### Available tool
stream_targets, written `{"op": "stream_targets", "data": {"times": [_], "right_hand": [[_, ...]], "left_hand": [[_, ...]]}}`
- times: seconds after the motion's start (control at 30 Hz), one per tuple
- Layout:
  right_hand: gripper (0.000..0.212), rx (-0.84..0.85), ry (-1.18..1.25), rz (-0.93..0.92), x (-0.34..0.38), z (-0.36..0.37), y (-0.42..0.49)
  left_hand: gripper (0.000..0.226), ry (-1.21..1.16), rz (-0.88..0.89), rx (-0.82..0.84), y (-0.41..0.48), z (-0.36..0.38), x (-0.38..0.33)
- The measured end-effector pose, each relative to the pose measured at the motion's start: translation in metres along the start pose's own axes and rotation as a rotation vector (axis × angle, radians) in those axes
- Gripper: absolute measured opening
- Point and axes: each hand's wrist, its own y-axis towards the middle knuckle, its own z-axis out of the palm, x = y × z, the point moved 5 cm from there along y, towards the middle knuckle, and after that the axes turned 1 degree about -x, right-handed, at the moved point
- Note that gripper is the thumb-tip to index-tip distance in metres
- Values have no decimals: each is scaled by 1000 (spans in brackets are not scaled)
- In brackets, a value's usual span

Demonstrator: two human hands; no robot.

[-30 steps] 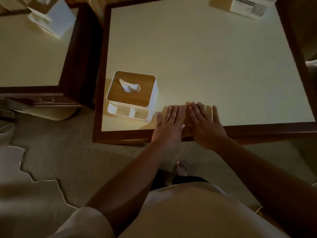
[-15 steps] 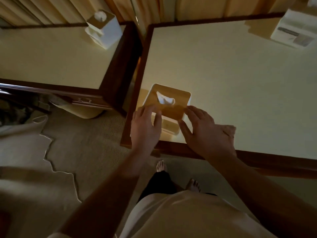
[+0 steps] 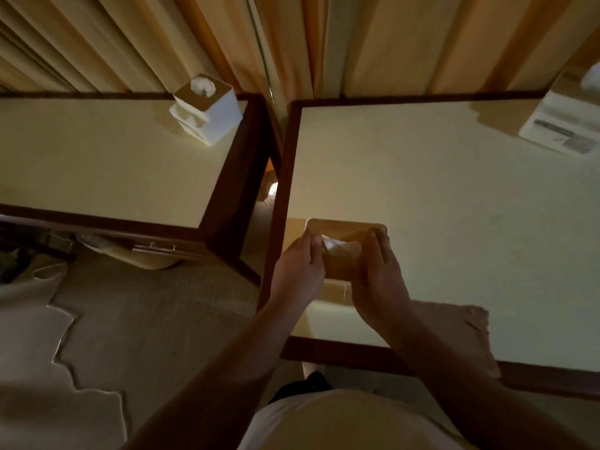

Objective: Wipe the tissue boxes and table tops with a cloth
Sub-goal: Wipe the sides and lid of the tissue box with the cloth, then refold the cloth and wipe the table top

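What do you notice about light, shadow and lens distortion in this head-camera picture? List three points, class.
Head view: dim warm light, the table top brightest, forearms and floor in shadow. Head view: the wide lens splays the table edges and slants the curtains. Head view: the left hand and right hand gripping the tissue box look soft.

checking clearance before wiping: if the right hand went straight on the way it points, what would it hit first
The right hand grips the tissue box. Past it the line looks free over the table top to its far rim, then the curtain; depth is unclear.
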Motion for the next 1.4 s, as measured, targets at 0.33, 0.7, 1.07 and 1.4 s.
{"op": "stream_targets", "data": {"times": [0.33,0.7,1.07,1.4], "right_hand": [[69,47,-162,-76,20,0,125],[65,75,-376,-57,45,8,293],[65,23,-433,-121,21,-3,395],[75,72,-531,-182,26,-9,413]], "left_hand": [[54,1,111,-24,100,-41,12],[48,15,25,-99,243,-47,-7],[23,8,66,-213,336,-29,-19],[36,71,133,-232,357,-24,-19]]}}
